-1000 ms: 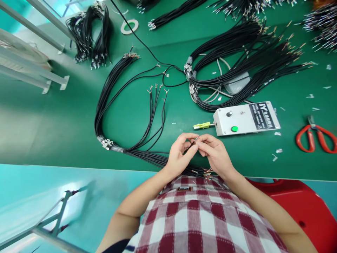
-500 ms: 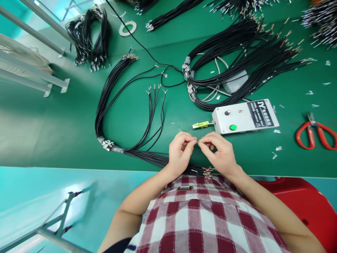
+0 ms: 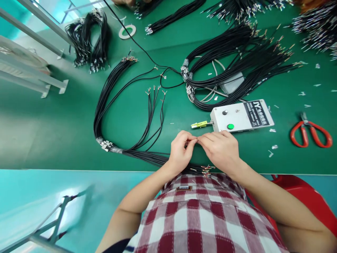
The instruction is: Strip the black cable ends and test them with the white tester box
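Note:
My left hand (image 3: 182, 150) is closed in a pinch at the front edge of the green table (image 3: 65, 140). Its fingertips meet those of my right hand (image 3: 220, 148), also pinched; whatever lies between them is too small to name. Beneath my left hand runs a bundle of black cables (image 3: 147, 156) with stripped ends (image 3: 207, 170) near the apron. The bundle curves back around the left, bound with tape and white connectors (image 3: 106, 145). Just behind my right hand lies a white box (image 3: 240, 116) with a green button and a yellow-green clip (image 3: 199, 124).
Red-handled pliers (image 3: 305, 130) lie at the right. Further back are coiled black cables (image 3: 223, 52), a looped bundle (image 3: 91, 40), a tape roll (image 3: 127, 32) and more wire bundles (image 3: 318, 28). Metal bars (image 3: 39, 35) stand at left; a red chair (image 3: 302, 193) is below right.
My right hand has turned over, its back now facing up, and its fingertips have come against those of my left hand. The camera view has shifted slightly.

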The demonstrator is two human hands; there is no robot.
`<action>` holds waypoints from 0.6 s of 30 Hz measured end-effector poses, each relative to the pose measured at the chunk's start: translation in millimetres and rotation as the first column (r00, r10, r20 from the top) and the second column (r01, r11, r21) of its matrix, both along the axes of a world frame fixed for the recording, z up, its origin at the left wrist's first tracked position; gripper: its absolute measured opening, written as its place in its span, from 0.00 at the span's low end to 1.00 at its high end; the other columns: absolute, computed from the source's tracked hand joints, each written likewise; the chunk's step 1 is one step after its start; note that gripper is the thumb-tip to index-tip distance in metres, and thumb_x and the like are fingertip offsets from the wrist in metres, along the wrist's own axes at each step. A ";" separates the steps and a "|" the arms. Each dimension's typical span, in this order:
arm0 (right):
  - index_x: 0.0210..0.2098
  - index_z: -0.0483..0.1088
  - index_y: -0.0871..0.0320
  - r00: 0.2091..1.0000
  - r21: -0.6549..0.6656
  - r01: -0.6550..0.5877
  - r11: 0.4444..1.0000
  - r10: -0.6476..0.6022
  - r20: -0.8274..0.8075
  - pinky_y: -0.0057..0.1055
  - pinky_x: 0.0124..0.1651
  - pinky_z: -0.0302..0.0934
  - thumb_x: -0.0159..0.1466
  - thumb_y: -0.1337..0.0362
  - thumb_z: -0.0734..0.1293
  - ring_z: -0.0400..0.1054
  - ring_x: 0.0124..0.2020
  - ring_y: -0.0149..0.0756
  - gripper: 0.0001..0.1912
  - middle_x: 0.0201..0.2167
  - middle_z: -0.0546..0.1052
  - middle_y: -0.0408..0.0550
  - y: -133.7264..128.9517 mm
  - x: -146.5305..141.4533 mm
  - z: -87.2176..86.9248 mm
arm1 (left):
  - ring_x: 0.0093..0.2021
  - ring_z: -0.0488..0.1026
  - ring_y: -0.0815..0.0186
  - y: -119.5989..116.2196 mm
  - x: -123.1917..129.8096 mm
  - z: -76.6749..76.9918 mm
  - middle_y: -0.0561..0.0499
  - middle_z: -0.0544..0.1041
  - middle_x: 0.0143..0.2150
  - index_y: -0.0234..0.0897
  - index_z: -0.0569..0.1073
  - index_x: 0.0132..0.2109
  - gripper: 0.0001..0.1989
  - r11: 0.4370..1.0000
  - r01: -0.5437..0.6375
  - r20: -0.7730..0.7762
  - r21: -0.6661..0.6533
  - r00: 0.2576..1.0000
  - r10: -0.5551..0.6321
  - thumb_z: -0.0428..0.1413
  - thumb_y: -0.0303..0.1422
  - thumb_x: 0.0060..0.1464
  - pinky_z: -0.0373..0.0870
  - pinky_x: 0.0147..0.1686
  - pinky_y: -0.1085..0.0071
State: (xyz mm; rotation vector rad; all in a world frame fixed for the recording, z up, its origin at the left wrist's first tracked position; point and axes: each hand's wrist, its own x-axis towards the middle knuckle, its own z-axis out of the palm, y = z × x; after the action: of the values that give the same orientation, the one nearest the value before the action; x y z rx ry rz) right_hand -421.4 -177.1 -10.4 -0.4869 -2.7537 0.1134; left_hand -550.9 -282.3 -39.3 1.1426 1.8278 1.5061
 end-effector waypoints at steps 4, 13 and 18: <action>0.35 0.76 0.56 0.996 0.024 0.073 0.997 -0.071 -0.061 0.37 0.36 0.48 0.70 0.65 0.64 0.69 0.33 0.35 0.09 0.32 0.82 0.43 1.6 11.0 -0.5 | 0.29 0.70 0.71 3.3 0.1 -3.9 0.50 0.72 0.34 0.36 0.72 0.35 0.08 0.999 -0.031 0.183 -0.024 0.983 0.035 0.58 0.35 0.60 0.69 0.28 0.75; 0.35 0.76 0.55 1.000 0.096 0.016 0.995 -0.016 -0.001 0.40 0.40 0.48 0.70 0.65 0.64 0.68 0.39 0.39 0.10 0.38 0.82 0.43 8.5 -3.1 10.5 | 0.24 0.67 0.73 6.4 -7.4 -2.6 0.53 0.70 0.28 0.36 0.71 0.33 0.07 0.997 -0.055 0.180 -0.054 0.982 0.063 0.58 0.34 0.58 0.66 0.24 0.76; 0.44 0.74 0.58 0.999 0.093 0.028 0.995 -0.031 0.035 0.42 0.46 0.48 0.70 0.66 0.63 0.67 0.50 0.44 0.08 0.48 0.80 0.50 33.5 -7.9 4.6 | 0.18 0.64 0.74 13.7 -20.5 3.5 0.59 0.65 0.19 0.37 0.68 0.32 0.09 0.992 -0.097 0.280 -0.085 0.953 0.118 0.59 0.34 0.57 0.60 0.20 0.77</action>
State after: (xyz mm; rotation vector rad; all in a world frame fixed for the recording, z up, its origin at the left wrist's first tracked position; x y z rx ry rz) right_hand -429.3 -143.6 -5.8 -0.5089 -2.7707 -0.0306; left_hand -571.4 -268.7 -35.8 0.7576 1.7512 1.5620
